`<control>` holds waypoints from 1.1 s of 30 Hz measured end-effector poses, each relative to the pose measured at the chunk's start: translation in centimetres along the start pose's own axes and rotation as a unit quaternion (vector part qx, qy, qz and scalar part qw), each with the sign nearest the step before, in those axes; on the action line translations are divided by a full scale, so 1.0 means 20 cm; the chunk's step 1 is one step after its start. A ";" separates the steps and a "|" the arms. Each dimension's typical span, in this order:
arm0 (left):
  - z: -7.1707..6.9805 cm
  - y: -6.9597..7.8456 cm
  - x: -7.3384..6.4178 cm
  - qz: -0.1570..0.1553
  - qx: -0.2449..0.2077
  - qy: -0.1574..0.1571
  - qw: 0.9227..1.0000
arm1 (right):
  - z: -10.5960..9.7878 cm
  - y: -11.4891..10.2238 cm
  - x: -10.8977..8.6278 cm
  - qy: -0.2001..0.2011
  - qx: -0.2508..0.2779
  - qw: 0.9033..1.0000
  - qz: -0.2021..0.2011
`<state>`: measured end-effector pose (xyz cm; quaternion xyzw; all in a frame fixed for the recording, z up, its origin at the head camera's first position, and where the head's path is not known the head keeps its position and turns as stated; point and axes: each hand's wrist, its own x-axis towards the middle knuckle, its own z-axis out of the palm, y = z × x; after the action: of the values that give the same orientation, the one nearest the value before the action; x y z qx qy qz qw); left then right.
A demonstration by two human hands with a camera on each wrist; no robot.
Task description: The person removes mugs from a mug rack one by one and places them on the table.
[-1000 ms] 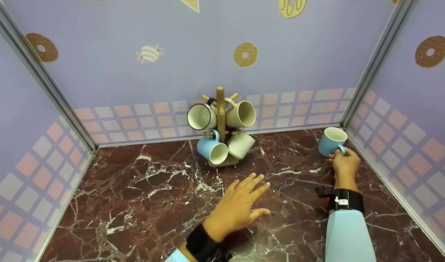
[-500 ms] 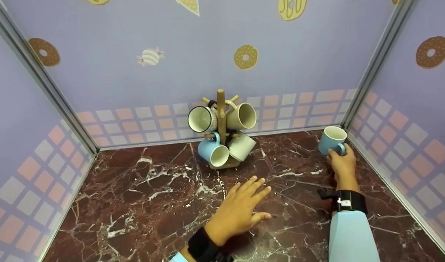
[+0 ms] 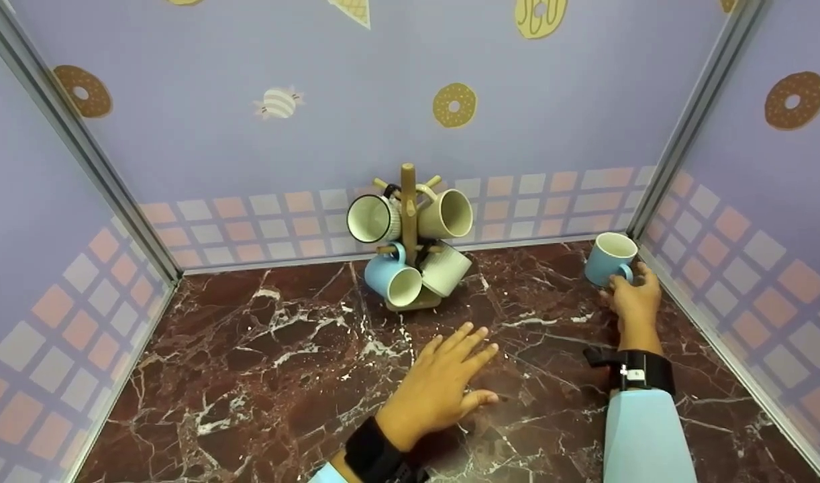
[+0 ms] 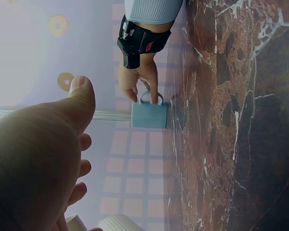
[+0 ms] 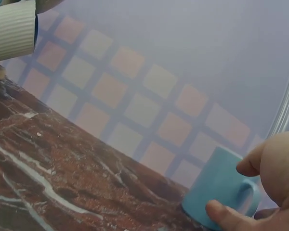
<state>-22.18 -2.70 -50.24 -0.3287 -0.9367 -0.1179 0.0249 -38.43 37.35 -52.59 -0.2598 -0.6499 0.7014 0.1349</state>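
Apparently we have the fingertips of our right hand (image 3: 637, 302) parted around the handle (image 5: 255, 195) of an upright blue mug (image 3: 606, 264); whether hidden fingers pinch it, we cannot tell. We judge the step to be either taking hold or letting go: one calls for a firm closing on the handle, the other for a straight pull back without snagging. The mug stands on the marble counter (image 3: 276, 376), in the far right corner, where the side wall (image 3: 779, 228) cramps us. Our left hand (image 3: 437, 386), fingers spread, lies before the wooden rack (image 3: 408, 225), whose four hanging mugs (image 3: 390, 278) are well clear.
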 end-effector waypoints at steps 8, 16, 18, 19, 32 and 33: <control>-0.01 0.00 0.00 -0.001 0.003 0.007 1.000 | 0.01 -0.08 -0.05 0.037 -0.050 0.997 -0.037; -0.03 -0.01 0.00 -0.005 0.008 0.010 1.000 | 0.09 -0.16 -0.13 0.025 -0.078 0.991 -0.103; -0.05 -0.02 0.00 -0.009 0.010 0.014 1.000 | 0.11 -0.17 -0.16 0.007 -0.079 0.990 -0.116; -0.05 -0.02 -0.01 -0.012 0.010 0.016 1.000 | 0.12 -0.18 -0.17 -0.004 -0.080 0.989 -0.121; -0.22 -0.14 -0.04 -0.051 -0.019 0.068 0.996 | 0.27 -0.29 -0.36 -0.126 -0.215 0.944 -0.218; -0.24 -0.16 -0.05 -0.057 -0.021 0.076 0.995 | 0.28 -0.30 -0.38 -0.134 -0.227 0.937 -0.229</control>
<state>-23.62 -6.85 -46.34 -0.2651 -0.9467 -0.1631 0.0828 -36.10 29.41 -45.22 -0.0311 -0.8459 0.5135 0.1407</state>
